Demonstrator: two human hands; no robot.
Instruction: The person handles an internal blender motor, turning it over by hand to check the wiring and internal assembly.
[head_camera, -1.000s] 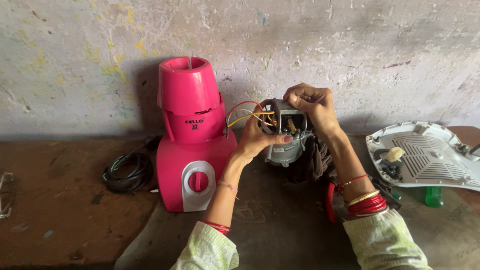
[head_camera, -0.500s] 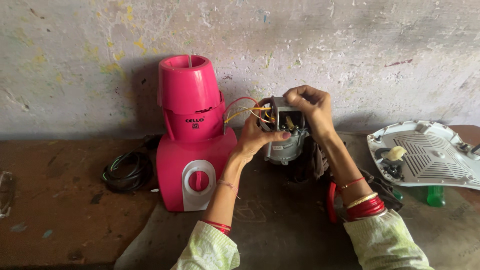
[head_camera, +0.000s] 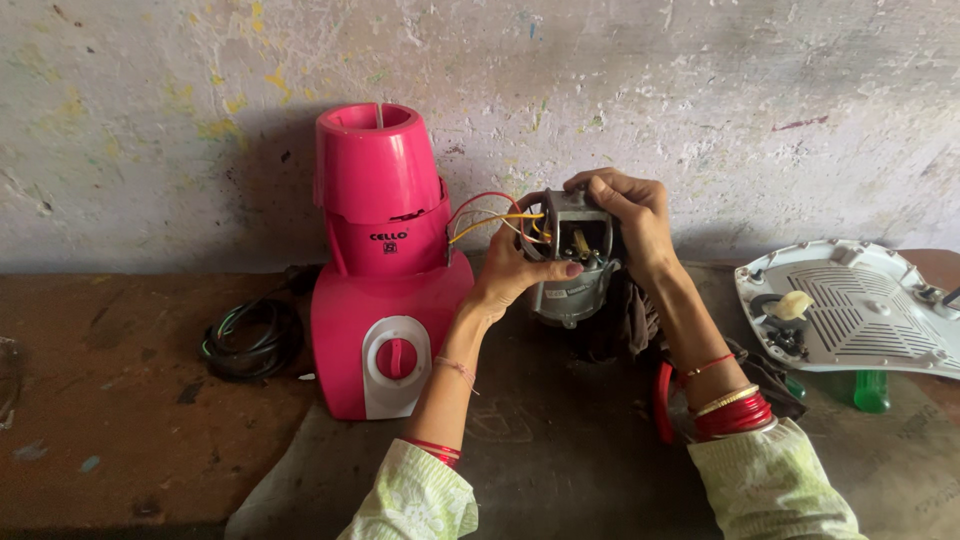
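Both sleeves enter from 6 o'clock. The left hand clasps the motor from 9 o'clock, thumb across its face; the right hand grips it from 1 o'clock, raised above the desk. Wires run at 9 o'clock to the pink mixer. A white cover lies at 3 o'clock, a cable coil far at 9

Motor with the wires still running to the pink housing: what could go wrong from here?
1. The red and yellow wires span from the pink mixer housing to the motor; pulling the motor away could strain them.
2. Both the left hand and the right hand hold the motor off the table; a slip may drop it.
3. Fingers sit near exposed terminals.
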